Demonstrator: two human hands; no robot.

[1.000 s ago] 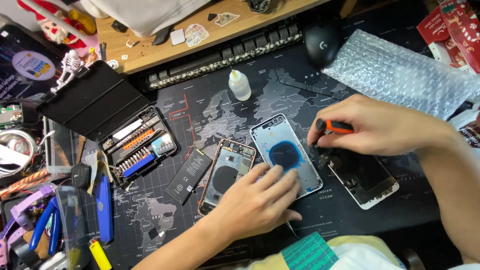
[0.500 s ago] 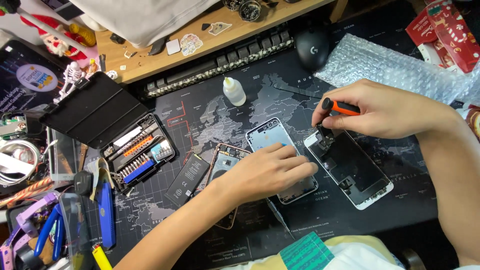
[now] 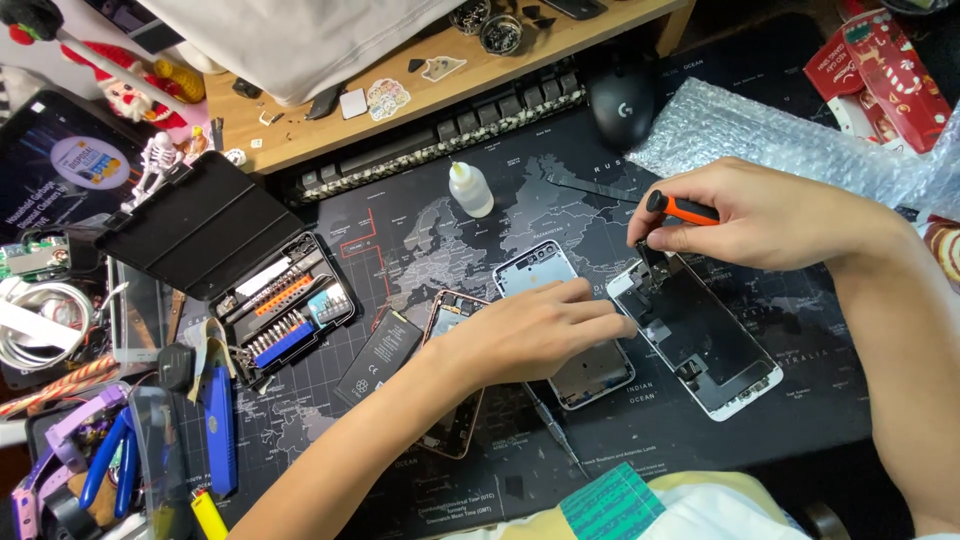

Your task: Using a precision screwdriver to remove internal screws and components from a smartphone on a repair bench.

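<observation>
Fingers of the right hand (image 3: 770,215) pinch an orange-handled screwdriver (image 3: 683,209), its tip at the top edge of the white phone screen assembly (image 3: 700,335). At nine o'clock from it, the left hand (image 3: 530,335) lies flat, fingers spread, on a silver phone housing (image 3: 565,320). Farther toward nine o'clock, an open black bit case (image 3: 285,305) holds rows of driver bits; a blue plier (image 3: 218,425) lies at its seven o'clock.
</observation>
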